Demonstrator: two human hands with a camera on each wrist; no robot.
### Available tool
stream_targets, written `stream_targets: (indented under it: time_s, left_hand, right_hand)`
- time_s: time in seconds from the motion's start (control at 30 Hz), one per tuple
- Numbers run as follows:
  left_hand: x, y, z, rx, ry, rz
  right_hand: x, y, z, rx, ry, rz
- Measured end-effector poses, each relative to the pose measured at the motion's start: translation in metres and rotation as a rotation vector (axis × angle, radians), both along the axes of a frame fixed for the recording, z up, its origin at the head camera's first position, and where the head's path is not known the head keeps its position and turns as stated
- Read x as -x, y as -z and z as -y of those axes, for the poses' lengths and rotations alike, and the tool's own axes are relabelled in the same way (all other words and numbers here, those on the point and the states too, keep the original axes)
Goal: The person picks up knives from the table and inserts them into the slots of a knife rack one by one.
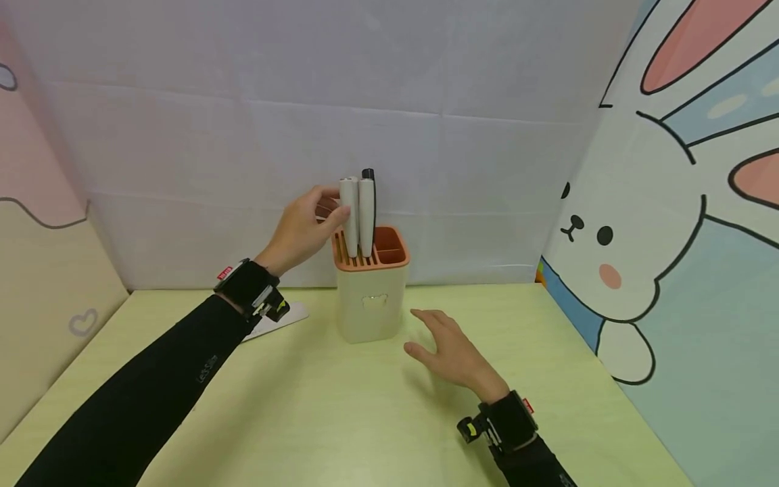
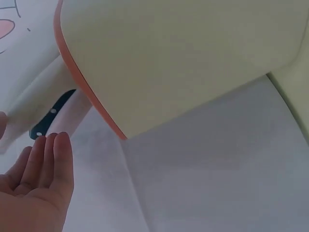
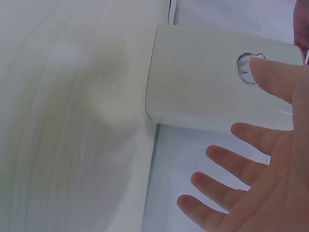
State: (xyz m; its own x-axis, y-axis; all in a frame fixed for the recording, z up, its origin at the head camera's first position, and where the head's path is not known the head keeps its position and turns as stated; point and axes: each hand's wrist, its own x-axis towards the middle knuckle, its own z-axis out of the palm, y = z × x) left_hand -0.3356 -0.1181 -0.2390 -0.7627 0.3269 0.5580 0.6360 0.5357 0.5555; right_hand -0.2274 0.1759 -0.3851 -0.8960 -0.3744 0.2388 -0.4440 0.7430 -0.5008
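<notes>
A cream knife block (image 1: 372,304) with an orange slotted top (image 1: 389,247) stands upright near the back of the table. White knife handles (image 1: 366,216) rise from its slots, with a black riveted handle (image 2: 47,116) behind them. My left hand (image 1: 307,223) is at the left side of the white handles, thumb in front and fingers behind; in the left wrist view the fingers are loosely extended, not closed round a handle. My right hand (image 1: 450,348) hovers to the right of the block's base, fingers spread, holding nothing; its palm shows in the right wrist view.
A flat white piece (image 1: 282,320) lies on the table left of the block, partly hidden by my left forearm. A white sheet (image 1: 182,149) hangs behind the table (image 1: 341,406). A rabbit-printed panel (image 1: 669,270) borders the right side, another panel (image 1: 49,291) the left.
</notes>
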Motion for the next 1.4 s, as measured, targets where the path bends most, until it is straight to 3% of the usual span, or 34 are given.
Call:
stream_targets:
  time_s: [0.2, 0.33, 0.67, 1.03, 1.27, 1.4]
  left_hand:
    - [-0.002, 0.011, 0.028, 0.054, -0.031, 0.025]
    - [-0.008, 0.026, 0.051, 0.109, -0.040, 0.013]
    - [-0.037, 0.068, 0.110, 0.324, -0.122, -0.026]
    - [-0.075, 0.107, 0.167, 0.392, -0.202, 0.001]
    - [-0.085, 0.128, 0.195, 0.456, -0.227, 0.026]
    - [-0.090, 0.136, 0.206, 0.486, -0.224, 0.087]
  right_hand:
    - [0.000, -0.001, -0.001, 0.001, -0.003, 0.002]
    - [-0.002, -0.005, 0.001, -0.005, -0.014, -0.002]
    - [-0.008, -0.014, 0.006, -0.029, -0.035, -0.043]
    - [-0.013, -0.012, 0.015, -0.036, -0.078, -0.022]
    - [-0.015, -0.010, 0.019, -0.038, -0.118, -0.003]
    - [-0.014, -0.004, 0.019, -0.048, -0.135, 0.010]
